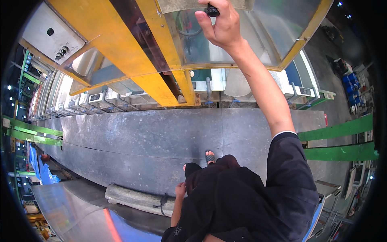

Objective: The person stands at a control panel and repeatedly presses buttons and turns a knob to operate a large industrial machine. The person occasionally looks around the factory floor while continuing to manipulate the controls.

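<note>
Ahead, right hand (224, 27) firmly around a black handle (213, 11); left hand (180, 189) low, its grip unclear.

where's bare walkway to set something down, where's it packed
The widest bare patch of grey walkway lies left of the feet, between the row of pipes and the rolled grey sheet. A smaller one lies between feet and right sleeve. Crowded: the pipes, and the yellow frame where the right hand grips a black handle.
</note>
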Demonstrator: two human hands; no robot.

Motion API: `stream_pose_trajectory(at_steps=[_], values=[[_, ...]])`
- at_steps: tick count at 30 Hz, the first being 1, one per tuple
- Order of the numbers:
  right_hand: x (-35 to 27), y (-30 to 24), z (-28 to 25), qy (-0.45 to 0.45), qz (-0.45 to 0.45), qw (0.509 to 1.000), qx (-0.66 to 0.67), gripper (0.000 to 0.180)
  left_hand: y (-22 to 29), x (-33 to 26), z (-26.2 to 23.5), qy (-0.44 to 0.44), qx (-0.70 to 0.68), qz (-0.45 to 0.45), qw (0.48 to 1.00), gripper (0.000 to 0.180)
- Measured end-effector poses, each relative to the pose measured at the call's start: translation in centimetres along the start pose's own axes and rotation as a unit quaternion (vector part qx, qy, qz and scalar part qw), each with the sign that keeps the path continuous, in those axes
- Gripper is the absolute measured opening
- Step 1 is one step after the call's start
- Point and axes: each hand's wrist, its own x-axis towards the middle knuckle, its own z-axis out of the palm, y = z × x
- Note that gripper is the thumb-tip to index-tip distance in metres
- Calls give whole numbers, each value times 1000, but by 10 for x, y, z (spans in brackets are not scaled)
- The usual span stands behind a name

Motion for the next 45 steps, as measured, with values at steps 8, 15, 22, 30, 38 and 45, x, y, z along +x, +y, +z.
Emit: stream_pose_trajectory(at_steps=[8,15,22,30,38,45], values=[[-1,5,0,-6,-13,1000,-8,21,-33,26,7,18,37,17,999,29],[2,-2,-3,-15,2,1000,-18,21,-43,34,9,-1,-6,3,1000,33],[2,-1,-2,-20,-6,1000,-19,25,-29,30,9,13,29,12,999,34],[17,1,-7,11,-7,997,-76,23,-36,43,9,-9,-2,16,1000,33],[47,-25,-17,-15,116,991,-64,24,-53,50,15,14,-20,57,998,30],[38,-2,-7,-16,116,992,42,29,-19,23,1,-5,-37,12,999,29]])
